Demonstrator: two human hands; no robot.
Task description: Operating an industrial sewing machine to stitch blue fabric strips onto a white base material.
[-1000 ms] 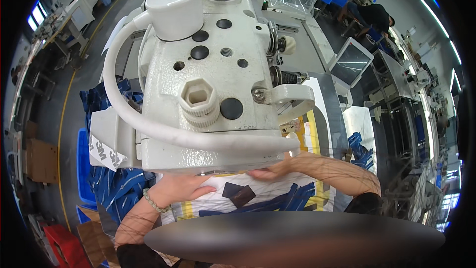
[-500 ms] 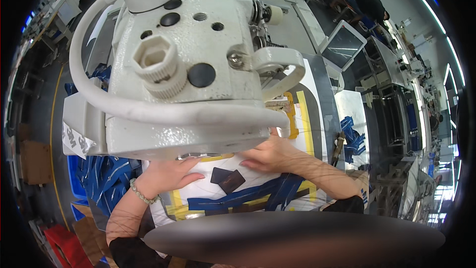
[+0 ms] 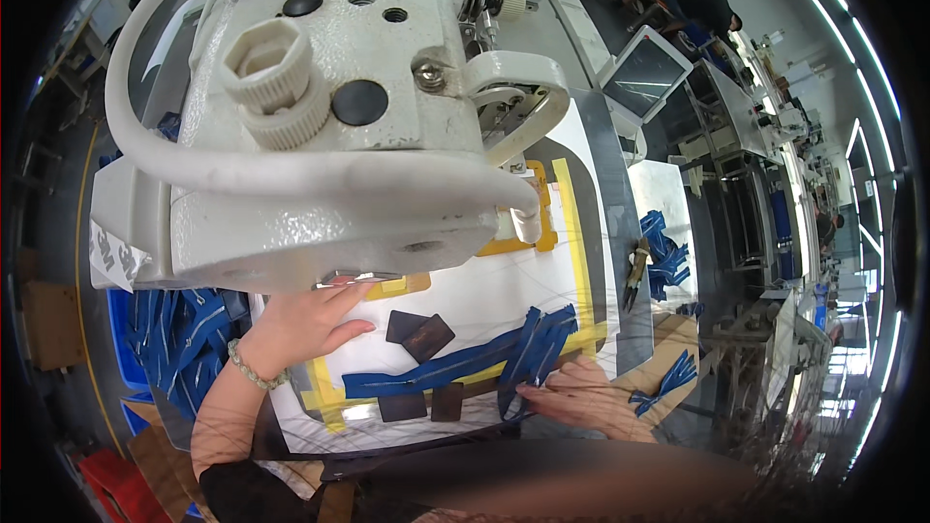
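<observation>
My left hand point(image 3: 303, 327) lies flat on a white sheet point(image 3: 489, 292) below the sewing machine head point(image 3: 320, 184), thumb apart; the machine hides some fingertips. A yellow plate point(image 3: 405, 284) shows just past its fingers. My right hand point(image 3: 579, 399) is at the lower right of the sheet, its fingers drawn together at the lower end of the upright blue zippers point(image 3: 531, 356). Another blue zipper point(image 3: 426, 372) lies across the sheet. Two overlapping dark patches point(image 3: 421, 333) rest between the hands, and two more dark patches point(image 3: 446, 402) lie nearer me.
More blue zippers point(image 3: 184, 339) are heaped at left by a blue bin point(image 3: 118, 329). At right lie a zipper bundle point(image 3: 664, 257), snips point(image 3: 635, 274) and cardboard point(image 3: 670, 334) with blue strips. A screen point(image 3: 647, 75) stands behind. Yellow tape point(image 3: 572, 242) borders the sheet.
My right hand has come away from under the machine head, back toward me and right, to the blue zippers. My left hand keeps its place. The whole view has shifted slightly.
</observation>
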